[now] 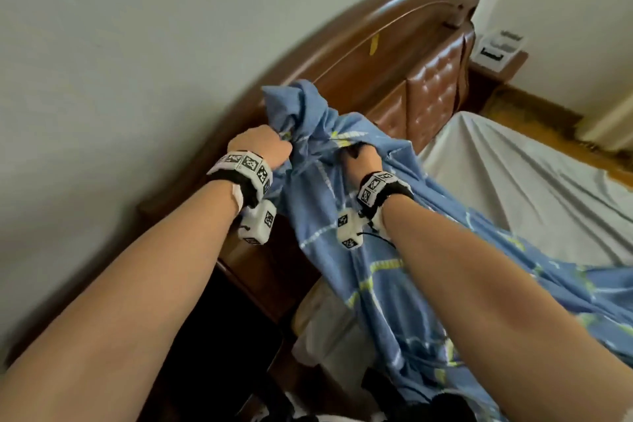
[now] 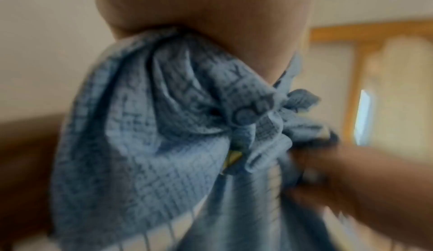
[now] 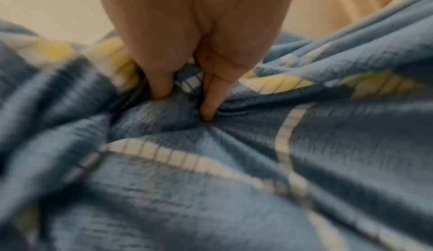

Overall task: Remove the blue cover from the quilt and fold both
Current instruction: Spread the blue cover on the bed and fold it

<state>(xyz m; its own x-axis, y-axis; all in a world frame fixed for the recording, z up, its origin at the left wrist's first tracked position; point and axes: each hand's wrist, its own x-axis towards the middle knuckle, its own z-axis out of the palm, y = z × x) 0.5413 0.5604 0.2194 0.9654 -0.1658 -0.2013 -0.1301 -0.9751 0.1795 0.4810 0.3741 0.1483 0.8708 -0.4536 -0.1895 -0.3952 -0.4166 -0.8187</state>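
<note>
The blue cover (image 1: 387, 250), checked with white and yellow stripes, hangs from both my hands and trails down onto the bed at the right. My left hand (image 1: 263, 144) grips a bunched corner of it, raised in front of the headboard. In the left wrist view that corner (image 2: 150, 125) is gathered into a tight knot-like bunch under the palm. My right hand (image 1: 361, 158) grips the cloth a short way to the right. In the right wrist view its fingers (image 3: 161, 86) dig into the folds of the cover (image 3: 211, 190). I cannot pick out the quilt as a separate thing.
A brown wooden headboard (image 1: 394, 31) with padded leather panels stands right behind the hands. A white sheet (image 1: 513, 175) covers the mattress at the right. A nightstand (image 1: 496, 58) with a white box sits far right. A dark bedside cabinet (image 1: 253, 284) is below my left arm.
</note>
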